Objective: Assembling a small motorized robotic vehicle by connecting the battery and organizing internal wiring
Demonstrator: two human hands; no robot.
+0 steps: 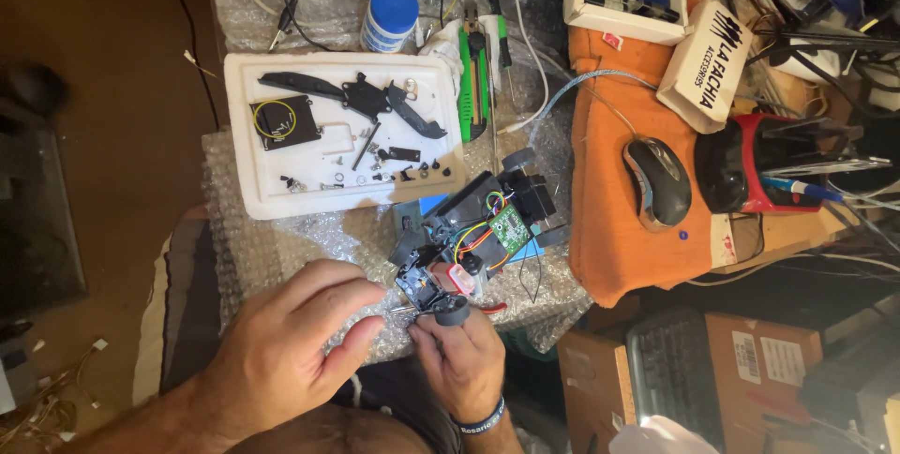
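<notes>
An opened black toy car chassis (478,229) with coloured wires and a small green circuit board (509,227) lies on bubble wrap. My right hand (461,360) grips its near end, fingers around a small black wheel (451,310). My left hand (286,346) hovers just left of that end, fingers curled and pinched together near the wheel axle; whether it holds a small part cannot be told.
A white foam tray (246,135) holds black plastic parts and several small screws. Behind it stand a blue-capped white bottle (388,15) and a green knife (472,79). To the right lie an orange cloth (609,229), a mouse (658,182), boxes and a keyboard (673,370).
</notes>
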